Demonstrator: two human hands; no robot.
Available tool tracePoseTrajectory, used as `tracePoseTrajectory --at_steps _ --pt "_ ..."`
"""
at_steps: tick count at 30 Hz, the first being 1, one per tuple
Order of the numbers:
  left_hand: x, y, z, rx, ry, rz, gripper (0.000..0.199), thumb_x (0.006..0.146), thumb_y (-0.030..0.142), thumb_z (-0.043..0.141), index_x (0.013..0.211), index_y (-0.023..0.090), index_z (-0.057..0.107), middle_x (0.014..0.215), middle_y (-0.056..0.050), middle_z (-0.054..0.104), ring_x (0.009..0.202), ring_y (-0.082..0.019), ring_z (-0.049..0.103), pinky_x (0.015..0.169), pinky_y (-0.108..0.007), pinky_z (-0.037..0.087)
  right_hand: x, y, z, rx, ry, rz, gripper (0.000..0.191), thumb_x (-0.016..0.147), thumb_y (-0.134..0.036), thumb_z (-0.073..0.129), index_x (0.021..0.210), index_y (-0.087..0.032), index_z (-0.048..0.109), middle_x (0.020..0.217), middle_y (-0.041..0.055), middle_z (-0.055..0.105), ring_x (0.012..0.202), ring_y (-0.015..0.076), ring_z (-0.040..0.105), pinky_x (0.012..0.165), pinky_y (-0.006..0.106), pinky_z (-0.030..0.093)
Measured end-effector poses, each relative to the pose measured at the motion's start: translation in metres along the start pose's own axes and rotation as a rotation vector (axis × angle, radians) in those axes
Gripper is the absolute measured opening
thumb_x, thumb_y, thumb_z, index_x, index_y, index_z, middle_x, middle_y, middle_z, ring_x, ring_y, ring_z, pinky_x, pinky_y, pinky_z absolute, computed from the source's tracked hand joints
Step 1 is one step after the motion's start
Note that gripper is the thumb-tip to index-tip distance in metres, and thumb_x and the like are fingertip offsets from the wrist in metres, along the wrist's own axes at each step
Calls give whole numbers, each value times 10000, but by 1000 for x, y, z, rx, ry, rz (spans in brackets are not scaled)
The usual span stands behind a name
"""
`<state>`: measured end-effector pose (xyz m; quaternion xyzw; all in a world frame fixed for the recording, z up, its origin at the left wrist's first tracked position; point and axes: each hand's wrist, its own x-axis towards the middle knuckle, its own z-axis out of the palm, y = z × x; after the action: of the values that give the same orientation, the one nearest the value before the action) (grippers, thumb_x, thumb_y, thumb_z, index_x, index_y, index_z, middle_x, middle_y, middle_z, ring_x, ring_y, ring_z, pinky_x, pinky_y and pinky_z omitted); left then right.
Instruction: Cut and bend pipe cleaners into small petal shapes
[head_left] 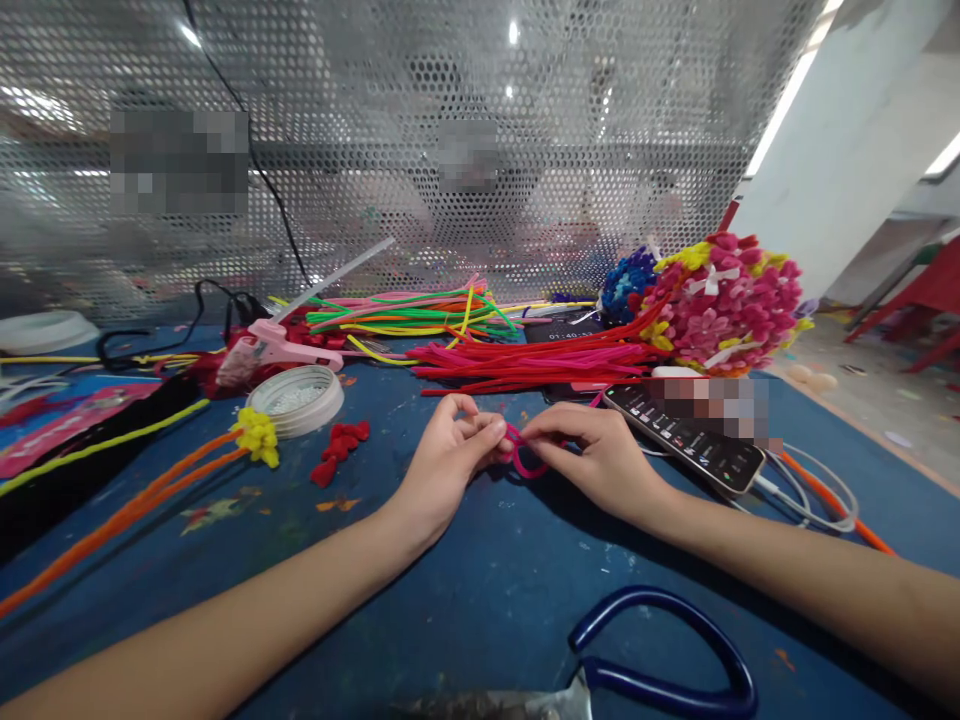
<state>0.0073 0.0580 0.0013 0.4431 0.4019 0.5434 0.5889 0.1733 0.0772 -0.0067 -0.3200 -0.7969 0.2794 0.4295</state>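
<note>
Between my two hands is a magenta pipe cleaner (531, 471), bent into a small loop above the blue table. My left hand (459, 445) pinches one side of it between thumb and fingers. On the other side, my right hand (583, 448) pinches it with thumb and forefinger. Blue-handled scissors (667, 690) lie in front of me, their blades partly cut off by the frame's lower edge. Just beyond my hands rests a bundle of red and magenta pipe cleaners (525, 362). A few small red folded pieces (339, 452) lie left of my left hand.
A pink glue gun (281, 345) stands behind a white dish of beads (307, 400). Orange stems with a yellow flower (257, 437) lie left. A phone (690, 440) with a white cable is at right, near a pink flower bouquet (720, 310). A perforated metal panel (375, 130) rises behind.
</note>
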Motion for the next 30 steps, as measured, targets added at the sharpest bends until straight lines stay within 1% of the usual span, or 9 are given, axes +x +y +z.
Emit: tracePoseTrajectory --at_steps 4,7,11,14,18,21,23,26,30 --pt "-2 -1 1 61 -52 39 344 704 181 668 781 211 335 667 77 571 563 -64 539 566 -191 428 0 1 -2 -51 -139 -83 190 832 -108 473 834 -187 646 783 29 620 732 132 558 681 258 438" --pt "-2 -1 2 113 -58 67 329 705 192 661 766 211 338 660 79 556 558 -67 524 555 -192 411 0 3 -2 -33 -185 -88 191 847 -114 457 836 -182 635 786 33 604 741 131 547 690 255 431" --pt "-1 0 1 170 3 113 260 716 210 652 792 196 404 674 67 563 557 -58 501 547 -180 393 1 5 -2 88 -98 -10 122 841 -180 513 859 -198 633 835 31 622 787 141 565 715 271 442" --pt "0 1 0 179 4 95 294 691 215 679 862 191 441 723 44 611 607 -75 552 585 -191 424 2 5 -3 144 -30 57 110 826 -204 539 866 -205 641 845 29 628 773 140 574 682 268 448" --pt "-1 2 0 154 12 57 360 659 227 711 871 202 421 674 47 634 549 -89 573 528 -188 419 4 6 -2 247 -10 135 109 797 -252 577 858 -202 652 835 24 644 762 137 587 690 269 463" --pt "-1 2 0 134 26 54 369 665 218 707 837 213 381 623 63 632 501 -82 559 496 -173 394 5 7 0 340 12 264 168 755 -323 616 848 -186 642 779 13 650 682 128 584 616 249 465" --pt "-1 1 1 127 23 64 377 667 199 702 817 218 356 620 66 640 522 -85 572 522 -176 405 6 7 0 336 -20 302 180 755 -343 608 797 -170 629 715 2 630 625 113 558 573 230 444" --pt "-1 1 2 174 1 74 388 676 179 687 810 225 326 634 66 655 564 -93 594 570 -193 427 6 7 1 276 -69 294 181 781 -326 565 725 -157 596 651 -11 587 585 95 518 549 212 411" --pt "-4 3 2 404 -50 138 360 705 171 654 793 227 310 667 60 665 601 -102 608 606 -217 447 2 4 1 205 -62 288 122 769 -241 545 683 -158 570 600 -24 560 536 81 482 502 193 379"
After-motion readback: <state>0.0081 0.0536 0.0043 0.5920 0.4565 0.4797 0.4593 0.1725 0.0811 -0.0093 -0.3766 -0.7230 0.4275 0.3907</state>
